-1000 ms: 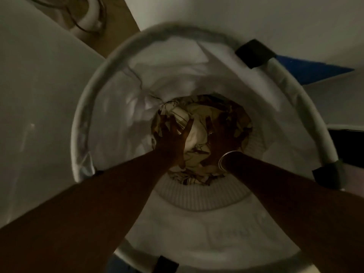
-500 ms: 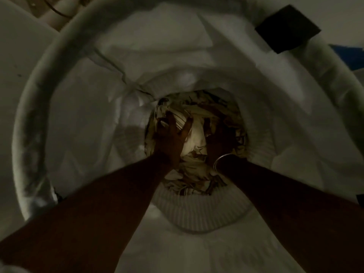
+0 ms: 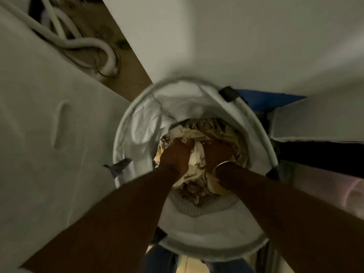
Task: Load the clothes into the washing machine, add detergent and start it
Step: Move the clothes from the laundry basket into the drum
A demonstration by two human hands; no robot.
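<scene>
2 hands in there, left hand (image 3: 177,154) and right hand (image 3: 216,152), with 1 hamper (image 3: 126,123) and 1 heap of clothes (image 3: 197,134). 1 bangle (image 3: 220,166) showing, and 3 dark tabs (image 3: 228,93) round the rim.

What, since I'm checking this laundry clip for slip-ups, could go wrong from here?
Both the left hand and right hand grip one bunched patterned cloth; loose folds may drop back or trail. The hamper could tip with the pull. The ribbed garment beneath may get left behind.
</scene>
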